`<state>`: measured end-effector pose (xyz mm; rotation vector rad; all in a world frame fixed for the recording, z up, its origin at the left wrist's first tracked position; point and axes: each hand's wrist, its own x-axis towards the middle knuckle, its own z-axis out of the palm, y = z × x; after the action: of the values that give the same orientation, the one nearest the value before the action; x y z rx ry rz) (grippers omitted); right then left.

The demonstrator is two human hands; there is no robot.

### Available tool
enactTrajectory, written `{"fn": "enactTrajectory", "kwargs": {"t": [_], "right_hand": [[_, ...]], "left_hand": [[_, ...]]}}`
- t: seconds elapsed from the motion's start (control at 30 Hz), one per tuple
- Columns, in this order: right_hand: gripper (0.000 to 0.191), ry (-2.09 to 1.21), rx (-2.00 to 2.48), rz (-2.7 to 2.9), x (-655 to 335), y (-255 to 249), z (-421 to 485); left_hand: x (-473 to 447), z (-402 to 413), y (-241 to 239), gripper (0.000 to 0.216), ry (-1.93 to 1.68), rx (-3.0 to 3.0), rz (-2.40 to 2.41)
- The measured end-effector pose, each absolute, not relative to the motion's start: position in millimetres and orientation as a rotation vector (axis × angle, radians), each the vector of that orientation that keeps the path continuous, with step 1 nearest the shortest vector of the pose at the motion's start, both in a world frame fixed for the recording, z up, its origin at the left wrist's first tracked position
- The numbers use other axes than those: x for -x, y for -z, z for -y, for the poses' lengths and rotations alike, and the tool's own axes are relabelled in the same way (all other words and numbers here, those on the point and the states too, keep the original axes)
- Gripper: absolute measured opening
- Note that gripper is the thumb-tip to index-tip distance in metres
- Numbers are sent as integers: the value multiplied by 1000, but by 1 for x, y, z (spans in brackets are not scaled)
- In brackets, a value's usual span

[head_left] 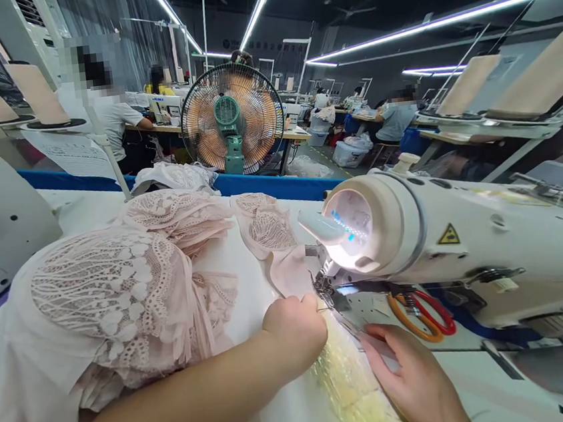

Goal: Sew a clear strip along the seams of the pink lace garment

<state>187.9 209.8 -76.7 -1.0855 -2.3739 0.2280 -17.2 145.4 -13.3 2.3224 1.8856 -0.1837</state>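
Note:
My left hand [297,330] is closed just in front of the sewing machine's presser foot [323,284], its fingertips turned away from me. A pale pink lace fabric piece [287,267] runs from the table up to those fingers. Lower right, my right hand [414,378] pinches a thin pale strip [387,353] between thumb and fingers, beside the machine bed. Shiny yellowish tape or plastic [347,385] covers the surface between both hands. The white sewing machine [464,225] stands at the right with its lamp lit. What lies right under the needle is too small to tell.
Piles of pink lace pieces [120,302] lie at the left. Orange-and-red-handled scissors [423,317] rest under the machine arm. A large fan [231,119] stands beyond the table's blue edge [278,183]. Another machine [1,227] is at far left. Several people work behind.

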Motion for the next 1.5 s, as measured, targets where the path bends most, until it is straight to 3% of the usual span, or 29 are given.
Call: {"fn": "enactTrajectory", "kwargs": {"t": [1.5], "right_hand": [[32, -379, 1341, 2201, -187, 87, -218]], "left_hand": [[29, -150, 17, 18, 53, -2264, -1912]]}}
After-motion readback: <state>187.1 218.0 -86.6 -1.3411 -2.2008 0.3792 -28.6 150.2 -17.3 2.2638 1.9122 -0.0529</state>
